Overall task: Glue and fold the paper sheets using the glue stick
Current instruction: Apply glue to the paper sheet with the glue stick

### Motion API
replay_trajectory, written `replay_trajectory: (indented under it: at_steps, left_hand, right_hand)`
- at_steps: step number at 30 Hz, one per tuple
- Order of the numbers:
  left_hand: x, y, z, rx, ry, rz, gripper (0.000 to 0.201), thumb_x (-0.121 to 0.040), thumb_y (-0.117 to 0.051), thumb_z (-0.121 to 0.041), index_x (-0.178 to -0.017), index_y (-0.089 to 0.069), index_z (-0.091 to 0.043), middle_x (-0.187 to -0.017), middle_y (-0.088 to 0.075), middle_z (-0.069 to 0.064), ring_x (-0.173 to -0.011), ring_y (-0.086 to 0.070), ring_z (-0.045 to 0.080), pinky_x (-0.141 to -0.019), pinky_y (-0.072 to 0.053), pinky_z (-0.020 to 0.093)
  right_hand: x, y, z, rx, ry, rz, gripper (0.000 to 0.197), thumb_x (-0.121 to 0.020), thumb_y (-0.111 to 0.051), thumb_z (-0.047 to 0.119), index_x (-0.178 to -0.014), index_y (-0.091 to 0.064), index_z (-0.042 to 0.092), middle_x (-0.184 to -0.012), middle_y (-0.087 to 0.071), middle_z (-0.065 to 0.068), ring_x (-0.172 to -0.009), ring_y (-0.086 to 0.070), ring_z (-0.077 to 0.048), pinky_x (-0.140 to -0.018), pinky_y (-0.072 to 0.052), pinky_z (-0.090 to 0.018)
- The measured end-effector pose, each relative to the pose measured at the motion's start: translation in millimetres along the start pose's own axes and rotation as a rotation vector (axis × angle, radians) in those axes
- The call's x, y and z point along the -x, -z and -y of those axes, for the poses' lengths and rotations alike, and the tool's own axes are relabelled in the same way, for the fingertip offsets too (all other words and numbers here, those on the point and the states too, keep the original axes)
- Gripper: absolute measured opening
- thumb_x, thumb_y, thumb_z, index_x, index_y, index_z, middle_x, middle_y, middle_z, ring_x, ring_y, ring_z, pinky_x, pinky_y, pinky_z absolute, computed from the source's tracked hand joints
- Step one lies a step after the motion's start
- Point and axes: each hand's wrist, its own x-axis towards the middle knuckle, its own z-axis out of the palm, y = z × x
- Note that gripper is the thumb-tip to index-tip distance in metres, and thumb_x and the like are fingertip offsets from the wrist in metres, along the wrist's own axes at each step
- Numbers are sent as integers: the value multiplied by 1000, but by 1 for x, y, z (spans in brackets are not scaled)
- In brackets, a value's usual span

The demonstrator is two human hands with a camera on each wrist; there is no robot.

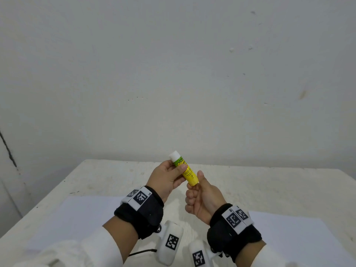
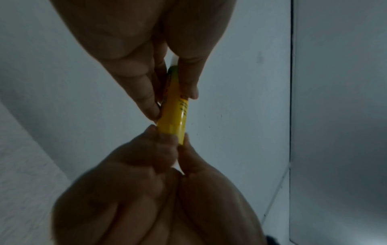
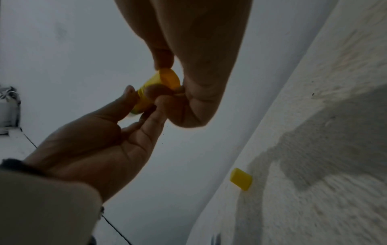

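A: Both hands hold the glue stick (image 1: 184, 168). The left hand (image 1: 167, 180) has thumb and fingers curled round the upper, green-labelled part of the tube, and the right hand (image 1: 202, 195) pinches the yellow base between thumb and forefinger.

B: Why split it that way?

A: My guess is the base is the twist knob — one hand steadies the barrel while the other turns the bottom to wind the glue up. The white glue end points up and away, toward the far wall.

B: So the cap is off?

A: It seems so. In the right wrist view a small yellow cap (image 3: 240, 179) lies alone on the table (image 3: 335, 149), well apart from the hands.

B: And the paper?

A: Two pale paper sheets lie flat on the near part of the table: the left sheet (image 1: 81, 218) under the left forearm, the right sheet (image 1: 289, 234) under the right. The stick is held in the air above the gap between them — likely so nothing gets smeared before the glue is ready.
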Motion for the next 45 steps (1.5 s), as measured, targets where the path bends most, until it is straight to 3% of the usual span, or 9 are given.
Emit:
replay_trajectory:
  at_steps: [3,7,13,19,24,28,33,38,45]
  left_hand:
    - [-1,1,0,3,-1,-18,13,-91,-60,-5,-102,-59,0,-94,-66,12,-84,-69,18,-79,-58,26]
    - [-3,3,0,30,3,-34,11,-90,-60,-5,-100,-58,0,-93,-66,13,-80,-70,18,-73,-58,24]
    - [-6,2,4,-7,19,-17,15,-90,-60,-5,-104,-59,1,-93,-67,11,-83,-69,18,-75,-58,25]
    - [-11,4,7,40,34,-50,12,-90,-60,-5,-101,-59,0,-92,-68,12,-81,-70,18,-74,-58,25]
    - [-11,1,12,2,39,-31,14,-90,-60,-6,-103,-59,0,-93,-67,11,-83,-69,18,-76,-58,26]
    - [-15,2,13,19,41,-51,14,-91,-60,-6,-103,-60,0,-93,-68,12,-84,-70,18,-77,-58,26]
    - [-13,-6,18,-4,45,14,15,-90,-59,-4,-104,-59,0,-89,-68,8,-81,-70,15,-74,-58,24]
    - [-20,-16,20,37,65,32,13,-90,-59,-4,-102,-59,1,-91,-66,12,-82,-69,18,-78,-58,27]
    - [-21,-27,28,19,83,60,16,-91,-59,-5,-105,-58,3,-92,-65,12,-82,-68,19,-74,-58,25]
  right_hand:
    - [0,1,0,7,31,29,52,-90,-45,56,-85,-58,6,-59,-53,-6,-47,-47,-15,-47,-40,-25]
    - [-2,2,-2,-25,150,33,31,-77,-63,29,-98,-57,7,-66,-58,-4,-54,-52,-12,-50,-42,-25]
    - [-5,4,3,64,-31,4,55,-93,-40,57,-79,-54,7,-53,-49,-6,-41,-41,-15,-44,-35,-22]
    - [-9,8,3,45,81,21,31,-88,-57,32,-99,-58,3,-65,-56,-6,-52,-51,-13,-49,-39,-26]
    - [-9,8,4,105,-43,-40,55,-95,-37,57,-80,-54,7,-53,-49,-6,-41,-42,-15,-44,-35,-22]
    - [-10,9,5,64,25,-30,41,-94,-50,45,-91,-59,5,-65,-55,-7,-51,-49,-15,-47,-39,-26]
    - [-11,15,10,61,-4,-99,46,-99,-41,44,-81,-54,3,-56,-50,-7,-44,-40,-14,-43,-36,-22]
    - [-4,25,11,7,65,-56,39,-79,-63,40,-91,-58,3,-60,-54,-6,-48,-48,-12,-42,-35,-22]
    - [2,36,18,87,-18,-101,58,-91,-40,61,-81,-56,6,-54,-50,-6,-42,-41,-14,-40,-31,-20]
